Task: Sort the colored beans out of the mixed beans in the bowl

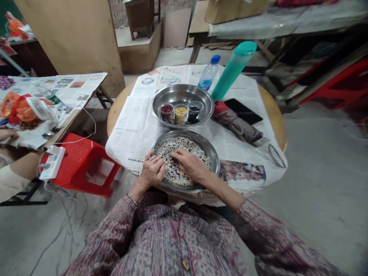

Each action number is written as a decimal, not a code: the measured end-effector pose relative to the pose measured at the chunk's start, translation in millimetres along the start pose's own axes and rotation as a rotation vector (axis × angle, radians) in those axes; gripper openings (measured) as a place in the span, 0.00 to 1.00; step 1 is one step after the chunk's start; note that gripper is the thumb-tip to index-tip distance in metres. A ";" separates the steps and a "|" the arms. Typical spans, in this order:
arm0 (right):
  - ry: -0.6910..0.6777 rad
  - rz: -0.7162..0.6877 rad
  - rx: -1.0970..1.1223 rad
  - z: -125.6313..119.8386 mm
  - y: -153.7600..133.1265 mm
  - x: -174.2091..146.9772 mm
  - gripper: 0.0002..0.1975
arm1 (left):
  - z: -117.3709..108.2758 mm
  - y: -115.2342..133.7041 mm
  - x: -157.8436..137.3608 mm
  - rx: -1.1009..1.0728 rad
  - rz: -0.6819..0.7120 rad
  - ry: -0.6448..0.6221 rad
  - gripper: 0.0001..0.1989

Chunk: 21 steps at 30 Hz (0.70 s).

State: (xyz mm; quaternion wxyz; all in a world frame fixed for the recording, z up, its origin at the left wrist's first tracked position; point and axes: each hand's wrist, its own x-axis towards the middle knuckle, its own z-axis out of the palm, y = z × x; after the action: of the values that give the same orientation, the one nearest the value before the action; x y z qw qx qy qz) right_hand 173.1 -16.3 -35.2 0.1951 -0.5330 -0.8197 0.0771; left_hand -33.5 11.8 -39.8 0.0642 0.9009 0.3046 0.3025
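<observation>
A wide steel basin (pixel 214 151) stands close in front of me, holding a spread mix of white, yellow, red and black grains and beans (pixel 178 177). Over its left rim is my left hand (pixel 151 169), closed with the fingers curled; anything inside them is hidden. My right hand (pixel 190 164) reaches into the mix, its fingertips pressed together low in the grains, and what they pinch is too small to name. Behind, a second steel basin (pixel 184 92) contains three clear cups: one of red beans (pixel 166 112), one of yellow kernels (pixel 180 113) and one of black beans (pixel 194 111).
Newspaper (pixel 129 122) covers the round table. On it stand a water bottle (pixel 209 73) and a teal cylinder (pixel 233 71), with a folded umbrella (pixel 237 124) and a dark tablet (pixel 243 110) at right. A red stool (pixel 77 161) bears a power strip (pixel 53 163); another person's arm (pixel 21 165) is at left.
</observation>
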 end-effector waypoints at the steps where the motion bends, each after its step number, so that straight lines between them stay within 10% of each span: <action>1: 0.047 0.037 -0.020 -2.7 6.3 4.9 0.17 | -0.1 0.1 0.2 -0.001 -0.002 0.002 0.14; 6: 0.157 0.142 -0.096 -9.4 15.4 21.1 0.15 | -1.0 1.7 1.5 -0.019 -0.003 0.013 0.13; 15: -0.099 -0.138 0.021 -6.3 -15.6 -8.4 0.10 | -0.6 1.4 -0.8 -0.032 -0.018 -0.014 0.13; 21: 0.074 0.131 -0.079 -16.7 17.7 -37.2 0.11 | 0.5 1.6 -0.7 -0.037 -0.036 -0.008 0.12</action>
State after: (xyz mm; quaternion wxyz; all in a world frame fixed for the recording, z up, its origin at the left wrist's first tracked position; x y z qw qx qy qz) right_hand 208.1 -43.8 -34.8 0.1988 -0.5953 -0.7776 0.0377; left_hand -32.8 10.1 -40.1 0.0877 0.8951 0.3149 0.3033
